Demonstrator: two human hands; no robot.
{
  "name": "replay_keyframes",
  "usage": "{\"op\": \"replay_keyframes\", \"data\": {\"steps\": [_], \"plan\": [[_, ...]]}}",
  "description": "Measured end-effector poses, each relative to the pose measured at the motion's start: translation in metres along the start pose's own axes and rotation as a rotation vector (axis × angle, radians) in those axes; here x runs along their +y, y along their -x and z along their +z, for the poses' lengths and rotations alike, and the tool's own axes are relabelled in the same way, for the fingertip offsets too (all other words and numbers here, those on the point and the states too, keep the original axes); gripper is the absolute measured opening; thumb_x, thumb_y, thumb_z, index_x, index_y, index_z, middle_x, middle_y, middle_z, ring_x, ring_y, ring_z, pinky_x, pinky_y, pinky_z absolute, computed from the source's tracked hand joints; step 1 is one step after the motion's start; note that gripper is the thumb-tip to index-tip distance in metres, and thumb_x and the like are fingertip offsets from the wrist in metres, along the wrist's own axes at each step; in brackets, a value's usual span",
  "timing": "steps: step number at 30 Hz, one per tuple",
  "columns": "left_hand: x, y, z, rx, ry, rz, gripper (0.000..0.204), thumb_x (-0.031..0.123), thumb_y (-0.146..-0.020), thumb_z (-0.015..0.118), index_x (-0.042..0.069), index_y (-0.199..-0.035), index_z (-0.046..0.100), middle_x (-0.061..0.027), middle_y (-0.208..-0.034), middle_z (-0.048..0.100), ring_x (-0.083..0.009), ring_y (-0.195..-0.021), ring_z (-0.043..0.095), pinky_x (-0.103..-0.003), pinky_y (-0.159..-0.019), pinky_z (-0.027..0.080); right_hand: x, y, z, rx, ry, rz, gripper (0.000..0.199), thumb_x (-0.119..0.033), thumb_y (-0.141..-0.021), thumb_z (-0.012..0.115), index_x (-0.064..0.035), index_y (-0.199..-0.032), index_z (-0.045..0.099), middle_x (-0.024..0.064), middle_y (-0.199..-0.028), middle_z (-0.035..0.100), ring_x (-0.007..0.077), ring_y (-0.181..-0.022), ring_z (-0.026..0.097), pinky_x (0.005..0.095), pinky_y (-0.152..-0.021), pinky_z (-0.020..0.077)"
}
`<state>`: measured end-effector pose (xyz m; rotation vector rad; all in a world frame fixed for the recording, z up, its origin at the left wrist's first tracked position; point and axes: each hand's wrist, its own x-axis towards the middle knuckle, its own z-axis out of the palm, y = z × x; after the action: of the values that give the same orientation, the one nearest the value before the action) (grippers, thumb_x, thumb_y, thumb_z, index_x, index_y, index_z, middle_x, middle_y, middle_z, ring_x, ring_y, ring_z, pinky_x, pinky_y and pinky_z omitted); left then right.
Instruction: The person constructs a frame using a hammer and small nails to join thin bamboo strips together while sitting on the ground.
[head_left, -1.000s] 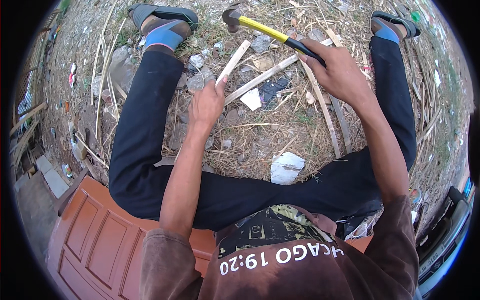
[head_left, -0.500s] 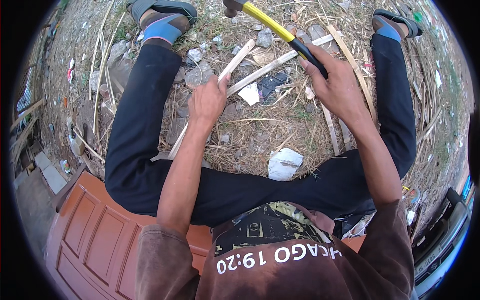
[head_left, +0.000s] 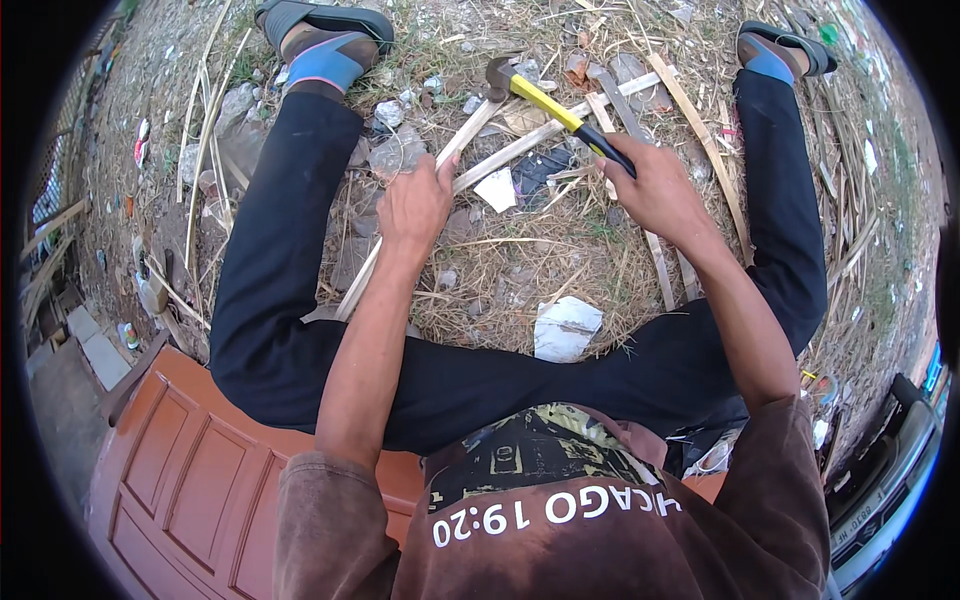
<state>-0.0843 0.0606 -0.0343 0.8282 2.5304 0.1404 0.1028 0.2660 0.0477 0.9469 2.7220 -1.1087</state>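
My left hand (head_left: 415, 203) is closed around a narrow wooden strip (head_left: 465, 133), which slants from near my left thigh up to the hammer head. In my right hand (head_left: 655, 187) is a claw hammer (head_left: 545, 102) with a yellow and black handle. The hammer's dark head is at the far end of the strip; whether it touches the wood I cannot tell. A second wooden strip (head_left: 535, 138) lies crosswise between my hands, passing under the hammer handle. Below it are a white broken shard (head_left: 496, 190) and a dark flat piece (head_left: 540, 172).
Dry grass, stones and more wooden strips (head_left: 705, 135) cover the ground between my legs. A white stone-like slab (head_left: 567, 330) lies near my lap. Under me is a reddish-brown panelled door (head_left: 205, 480). A vehicle (head_left: 880, 490) stands at the lower right.
The hammer has swung down and toward me, its head now at the strip's far end. My right hand has lowered slightly. My left hand keeps its hold on the strip.
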Motion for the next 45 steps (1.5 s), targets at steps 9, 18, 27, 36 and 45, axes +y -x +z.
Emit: {"op": "replay_keyframes", "data": {"steps": [9, 18, 27, 36, 45], "plan": [[0.000, 0.001, 0.002, 0.062, -0.028, 0.015, 0.048, 0.047, -0.101, 0.047, 0.003, -0.095, 0.064, -0.0266, -0.076, 0.068, -0.0470, -0.081, 0.068, -0.057, -0.073, 0.053, 0.005, 0.000, 0.008, 0.048, -0.091, 0.100, 0.028, -0.023, -0.094, 0.061, -0.0008, -0.110, 0.068, 0.0179, -0.070, 0.062, 0.0305, -0.061, 0.058, 0.0430, -0.063, 0.0446], [0.004, 0.001, -0.003, 0.075, -0.038, 0.032, 0.049, 0.048, -0.102, 0.046, 0.003, -0.096, 0.063, -0.0260, -0.075, 0.068, -0.0458, -0.079, 0.069, -0.057, -0.071, 0.053, -0.004, 0.003, 0.002, 0.119, -0.190, 0.105, 0.028, -0.024, -0.094, 0.063, 0.0011, -0.107, 0.066, 0.0201, -0.072, 0.062, 0.0318, -0.063, 0.060, 0.0427, -0.064, 0.0452], [-0.001, 0.001, 0.005, 0.144, -0.083, 0.072, 0.044, 0.047, -0.100, 0.050, 0.005, -0.092, 0.061, -0.0233, -0.069, 0.067, -0.0451, -0.071, 0.069, -0.055, -0.064, 0.054, 0.000, 0.004, -0.005, 0.118, -0.227, 0.094, 0.027, -0.023, -0.095, 0.060, 0.0003, -0.108, 0.067, 0.0206, -0.070, 0.061, 0.0333, -0.060, 0.058, 0.0448, -0.062, 0.0450], [-0.004, 0.001, 0.009, 0.168, -0.110, 0.071, 0.043, 0.046, -0.100, 0.050, 0.006, -0.092, 0.061, -0.0230, -0.069, 0.067, -0.0449, -0.072, 0.069, -0.056, -0.064, 0.054, 0.001, 0.010, -0.007, 0.149, -0.250, 0.133, 0.027, -0.023, -0.096, 0.062, -0.0004, -0.110, 0.066, 0.0164, -0.068, 0.061, 0.0257, -0.058, 0.058, 0.0402, -0.058, 0.0428], [0.000, 0.001, 0.002, 0.080, -0.086, 0.019, 0.048, 0.049, -0.101, 0.046, 0.004, -0.097, 0.063, -0.0249, -0.078, 0.069, -0.0452, -0.080, 0.069, -0.056, -0.071, 0.053, 0.015, 0.023, 0.028, 0.077, -0.350, 0.235, 0.025, -0.022, -0.095, 0.063, -0.0006, -0.107, 0.065, 0.0086, -0.063, 0.056, 0.0183, -0.054, 0.053, 0.0371, -0.053, 0.0409]]}}
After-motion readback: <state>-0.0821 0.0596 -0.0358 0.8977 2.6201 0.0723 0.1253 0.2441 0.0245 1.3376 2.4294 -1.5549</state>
